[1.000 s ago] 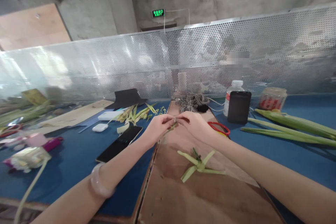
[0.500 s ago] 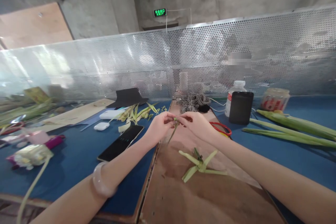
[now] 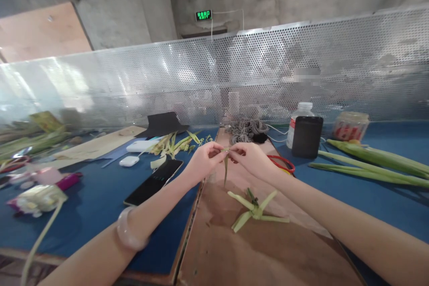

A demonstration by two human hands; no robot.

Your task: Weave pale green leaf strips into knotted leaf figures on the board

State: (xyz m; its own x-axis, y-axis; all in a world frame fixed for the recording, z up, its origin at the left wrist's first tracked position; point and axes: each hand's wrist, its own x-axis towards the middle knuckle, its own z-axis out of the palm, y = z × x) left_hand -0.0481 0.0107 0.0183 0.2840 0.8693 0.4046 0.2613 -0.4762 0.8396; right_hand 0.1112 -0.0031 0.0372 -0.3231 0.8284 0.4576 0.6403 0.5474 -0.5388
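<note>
My left hand (image 3: 208, 159) and my right hand (image 3: 246, 158) meet above the wooden board (image 3: 217, 241), fingertips pinched together. Between them they hold a thin green leaf strip (image 3: 225, 172), one end of which hangs down toward the board. The part at my fingertips is small and partly hidden by the fingers. Below my right hand, a star-shaped piece woven from pale green leaf strips (image 3: 257, 212) lies on the board, with a darker green bit at its top. A pale bangle (image 3: 130, 229) circles my left wrist.
Left on the blue surface lie a phone (image 3: 154, 182), a white case (image 3: 129, 161) and leaf scraps (image 3: 174, 145). Grey cord (image 3: 248, 129) sits behind my hands. To the right are red-handled scissors (image 3: 283, 163), a black phone-like slab (image 3: 307, 137), a bottle (image 3: 291, 132), a jar (image 3: 351, 126) and long green leaves (image 3: 378, 158).
The hanging end of the leaf strip has swung from slanting left to nearly straight down. My fingertips have shifted slightly around it; the woven piece stays in place.
</note>
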